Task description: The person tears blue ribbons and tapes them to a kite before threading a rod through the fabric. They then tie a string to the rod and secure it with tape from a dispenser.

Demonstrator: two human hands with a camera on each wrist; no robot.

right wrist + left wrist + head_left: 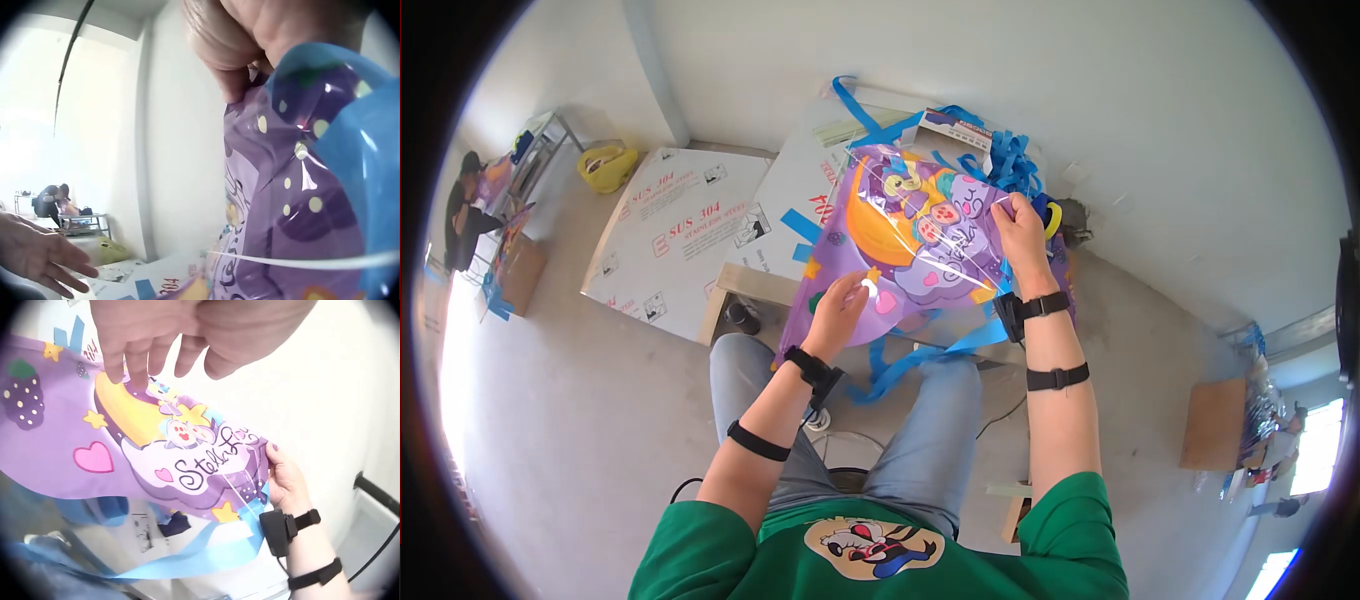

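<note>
A glossy purple printed sheet (920, 235) with a yellow moon, stars and lettering is held up above a board-topped table. My right hand (1024, 240) pinches its right edge, thumb and fingers closed on the film in the right wrist view (250, 69). My left hand (837, 315) is at the sheet's lower left; in the left wrist view (194, 337) its fingers are spread over the print, and the right wrist view shows that hand (47, 253) with fingers extended, apart from the film. Blue ribbon (187, 553) hangs below the sheet.
White boards with red lettering (690, 225) cover the table. Behind the sheet lie a small carton (955, 130) and a heap of blue ribbon (1012, 160). A yellow bag (607, 168) is on the floor at the left. Other people are at the far left and far right.
</note>
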